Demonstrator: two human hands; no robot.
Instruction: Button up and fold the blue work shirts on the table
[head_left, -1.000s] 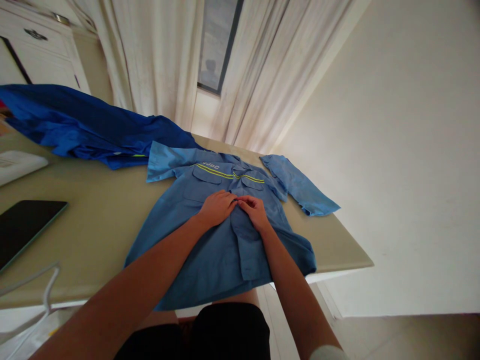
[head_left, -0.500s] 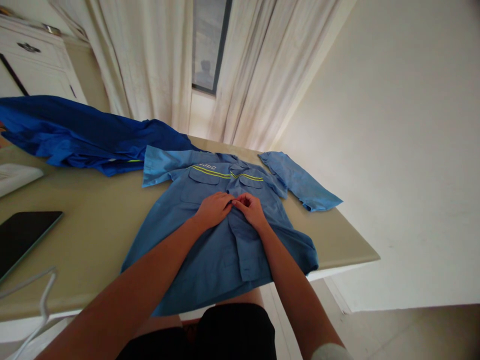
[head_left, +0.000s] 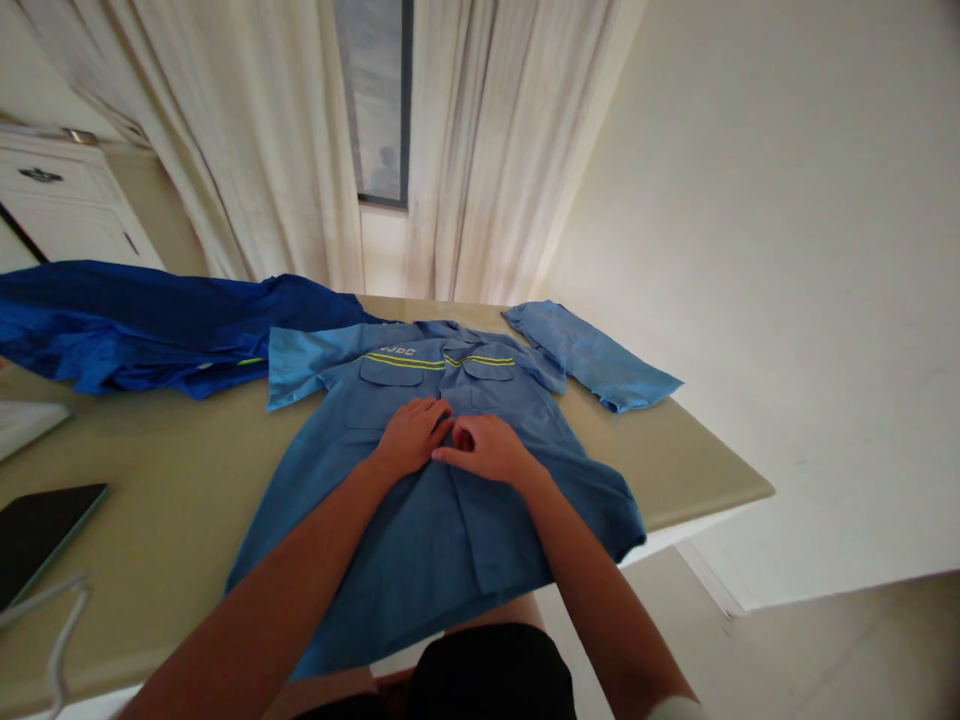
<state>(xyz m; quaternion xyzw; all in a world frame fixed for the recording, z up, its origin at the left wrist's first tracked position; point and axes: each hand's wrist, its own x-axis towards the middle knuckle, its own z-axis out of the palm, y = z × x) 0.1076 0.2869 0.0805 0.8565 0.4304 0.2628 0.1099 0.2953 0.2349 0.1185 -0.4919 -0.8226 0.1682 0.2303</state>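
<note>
A light blue work shirt [head_left: 420, 500] with yellow chest stripes lies front-up on the beige table [head_left: 172, 480], its hem hanging over the near edge. My left hand [head_left: 409, 437] and my right hand [head_left: 484, 447] meet at the shirt's front placket, just below the chest pockets. Both have their fingers curled and pinched on the placket fabric, fingertips touching each other. The right sleeve [head_left: 592, 355] of the shirt lies spread toward the table's right corner.
A darker blue garment [head_left: 142, 320] is heaped at the back left of the table. A dark tablet [head_left: 37, 530] and a white hanger [head_left: 60, 630] lie at the near left. White curtains and a window stand behind; a white cabinet is at far left.
The view has swung and tilted a little. My hands stay at the placket; the right hand has turned flatter with its fingers curled in.
</note>
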